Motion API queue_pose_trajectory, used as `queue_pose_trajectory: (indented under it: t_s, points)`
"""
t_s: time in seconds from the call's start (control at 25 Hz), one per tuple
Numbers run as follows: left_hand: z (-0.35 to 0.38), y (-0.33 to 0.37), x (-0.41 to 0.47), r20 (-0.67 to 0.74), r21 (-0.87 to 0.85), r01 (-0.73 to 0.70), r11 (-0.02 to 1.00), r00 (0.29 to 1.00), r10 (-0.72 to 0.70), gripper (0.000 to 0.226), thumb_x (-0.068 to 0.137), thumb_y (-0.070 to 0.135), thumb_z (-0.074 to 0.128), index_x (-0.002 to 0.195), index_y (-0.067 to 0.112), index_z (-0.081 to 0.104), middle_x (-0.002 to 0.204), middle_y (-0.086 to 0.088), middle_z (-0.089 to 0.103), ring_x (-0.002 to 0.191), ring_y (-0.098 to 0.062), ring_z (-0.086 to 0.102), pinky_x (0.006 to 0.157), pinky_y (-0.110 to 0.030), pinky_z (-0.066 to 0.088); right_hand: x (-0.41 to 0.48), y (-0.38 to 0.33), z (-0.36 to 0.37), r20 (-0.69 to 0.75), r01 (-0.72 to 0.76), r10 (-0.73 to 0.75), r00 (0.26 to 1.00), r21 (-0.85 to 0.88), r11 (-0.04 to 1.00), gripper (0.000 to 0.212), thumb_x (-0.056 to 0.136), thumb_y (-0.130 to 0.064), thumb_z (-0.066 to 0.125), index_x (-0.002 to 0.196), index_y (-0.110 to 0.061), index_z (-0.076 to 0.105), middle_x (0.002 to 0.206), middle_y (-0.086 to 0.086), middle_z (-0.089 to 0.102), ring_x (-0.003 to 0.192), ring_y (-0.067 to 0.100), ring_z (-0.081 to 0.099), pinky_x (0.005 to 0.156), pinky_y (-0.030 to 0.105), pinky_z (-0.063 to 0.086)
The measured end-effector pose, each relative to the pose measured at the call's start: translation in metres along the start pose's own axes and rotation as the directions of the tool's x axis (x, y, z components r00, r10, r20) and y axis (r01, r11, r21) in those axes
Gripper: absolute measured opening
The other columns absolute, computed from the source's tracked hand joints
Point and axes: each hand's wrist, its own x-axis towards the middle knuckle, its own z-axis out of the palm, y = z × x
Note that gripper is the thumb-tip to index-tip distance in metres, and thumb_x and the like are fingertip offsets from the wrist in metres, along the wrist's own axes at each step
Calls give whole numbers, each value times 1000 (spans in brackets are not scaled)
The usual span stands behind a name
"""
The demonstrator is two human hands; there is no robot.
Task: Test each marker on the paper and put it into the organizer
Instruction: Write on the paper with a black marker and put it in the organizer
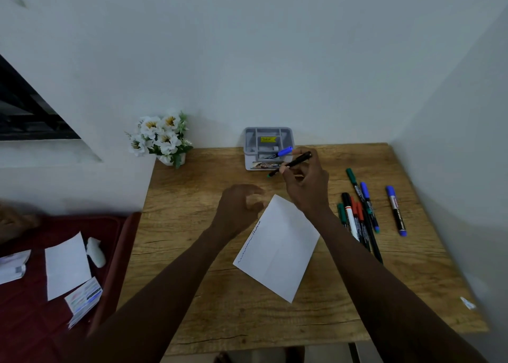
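The rectangular wood-grain counter (192,294) carried one flat white paper (280,252), one grey plastic compartmented organizer (250,142) holding one blue-capped marker (279,153), and overlapping loose markers (357,217) at the right. My right hand (305,186) gripped one black marker (295,162) just before the organizer. My left hand (239,206) was blurred above the paper's corner, so I could not tell its grip.

Right hand (305,190) with black marker (292,163) beside organizer (248,157)

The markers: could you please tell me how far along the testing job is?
Done: one blue-capped marker sits in the organizer, and the paper carries one scribbled line. In hand: the right hand holds a green-tipped marker near the organizer. Left: several markers lying on the table.
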Motion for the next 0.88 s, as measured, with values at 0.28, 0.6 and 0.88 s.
queue_pose_trajectory:
  t_s: [0.28, 0.6, 0.88]
  points:
    - [22, -44, -32, 401, 298, -77, 951, 914, -51, 79, 92, 64, 54, 157, 29, 24, 167, 5, 11, 154, -12, 2, 119, -32, -8, 29, 2, 2, -178, -121, 181, 967, 303, 945, 14, 96, -17, 69, 107, -9, 66, 96, 18, 74, 88, 28, 76, 84, 51, 62]
    - [34, -62, -33, 376, 312, -139, 940, 927, 12, 79, 93, 69, 44, 158, 31, 22, 167, 8, 9, 146, 2, -11, 118, -30, -16, 52, 3, 8, -316, -182, 242, 917, 208, 961, 38, 86, -16, 75, 120, -23, 59, 89, 5, 75, 82, 17, 74, 78, 40, 62]
    - [36, -63, -37, 324, 317, -154, 936, 945, 45, 77, 93, 67, 43, 158, 31, 21, 167, 9, 11, 148, 1, -9, 121, -29, -14, 59, 5, 14, -280, -134, 170, 945, 143, 981, 66, 90, -16, 73, 144, -36, 41, 84, -1, 76, 79, 9, 72, 75, 26, 57]
